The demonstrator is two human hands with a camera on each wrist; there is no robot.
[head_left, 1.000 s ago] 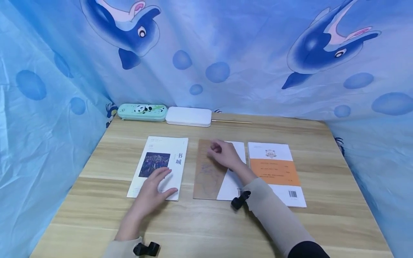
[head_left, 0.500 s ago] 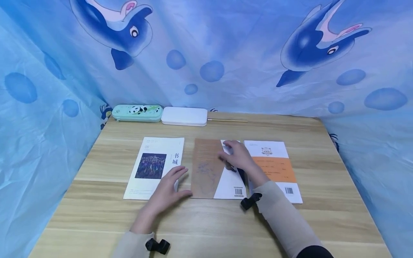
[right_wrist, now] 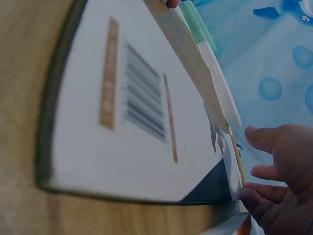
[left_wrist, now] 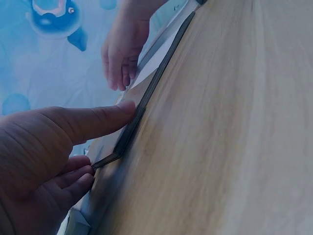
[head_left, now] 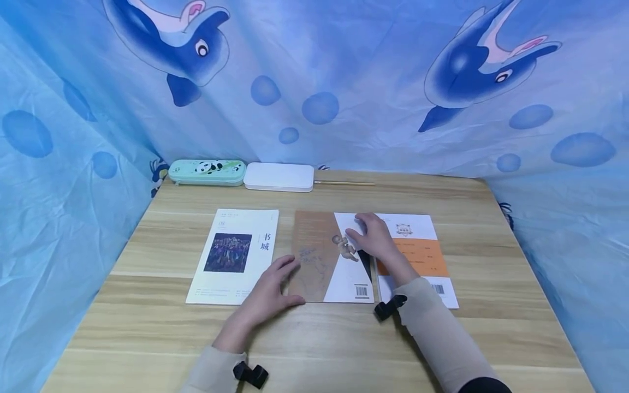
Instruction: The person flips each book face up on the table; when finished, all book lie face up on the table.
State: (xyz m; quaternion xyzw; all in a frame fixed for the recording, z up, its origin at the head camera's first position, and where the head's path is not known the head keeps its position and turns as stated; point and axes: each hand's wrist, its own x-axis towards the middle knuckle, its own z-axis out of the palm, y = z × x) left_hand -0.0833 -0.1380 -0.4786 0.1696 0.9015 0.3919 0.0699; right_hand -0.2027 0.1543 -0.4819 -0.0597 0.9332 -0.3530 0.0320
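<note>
A brown-and-white book [head_left: 309, 273] with a barcode lies flat in the middle of the table. My left hand [head_left: 269, 295] is at its near left corner; in the left wrist view the thumb [left_wrist: 100, 121] lies along the near edge and the fingers touch the left side. Over the book's upper right edge is my right hand [head_left: 377, 239], thumb and fingers loosely bent and spread. A cream book [head_left: 206, 284] with a dark picture lies to the left. To the right, partly behind my right hand and sleeve, is a white-and-orange book [head_left: 422, 254].
Along the table's back edge stand a green panda pencil case [head_left: 206, 172], a white flat box [head_left: 278, 177] and a thin golden stick [head_left: 344, 183]. A blue dolphin-print curtain [head_left: 319, 65] hangs behind and at both sides of the wooden table [head_left: 324, 349].
My left hand has moved right, from over the cream book to the middle book's left edge. My right hand has shifted right, from above the middle book to its right edge.
</note>
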